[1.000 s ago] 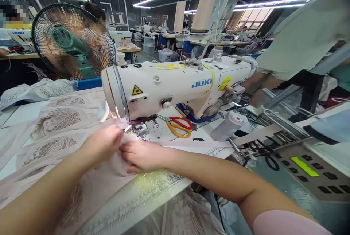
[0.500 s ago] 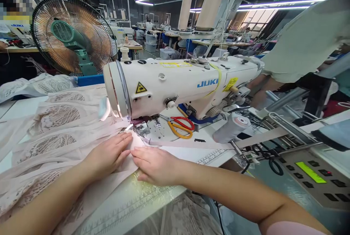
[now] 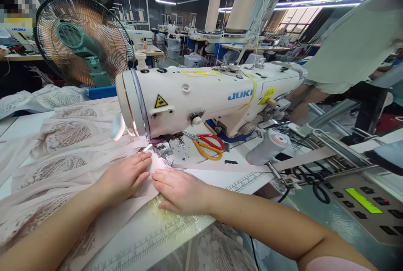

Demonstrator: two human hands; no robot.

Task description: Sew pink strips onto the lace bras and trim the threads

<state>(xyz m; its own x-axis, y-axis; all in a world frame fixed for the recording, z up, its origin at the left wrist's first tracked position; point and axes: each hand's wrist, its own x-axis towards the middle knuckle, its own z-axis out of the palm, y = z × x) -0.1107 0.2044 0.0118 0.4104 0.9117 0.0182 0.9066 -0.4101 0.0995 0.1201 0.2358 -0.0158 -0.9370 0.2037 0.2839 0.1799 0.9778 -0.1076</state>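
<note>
My left hand [image 3: 126, 176] lies flat, fingers stretched, on pale pink fabric [image 3: 103, 220] just in front of the needle area [image 3: 160, 149] of a white JUKI sewing machine [image 3: 204, 94]. My right hand [image 3: 178, 189] also rests flat on the fabric beside it, fingertips pointing left toward the left hand. Both press the cloth onto the table. Several pink lace pieces [image 3: 59, 136] are chained out to the left behind the presser foot.
Red-and-yellow scissors [image 3: 209, 145] lie under the machine arm. A thread cone [image 3: 267, 147] lies on its side at the right. A control panel [image 3: 365, 203] sits far right. A green fan [image 3: 82, 40] stands behind. A person in a pale shirt [image 3: 352, 48] stands right.
A second ago my hands were bunched, pinching the fabric at the needle; now both lie flat on it, slightly nearer me. Little has moved in the last half second.
</note>
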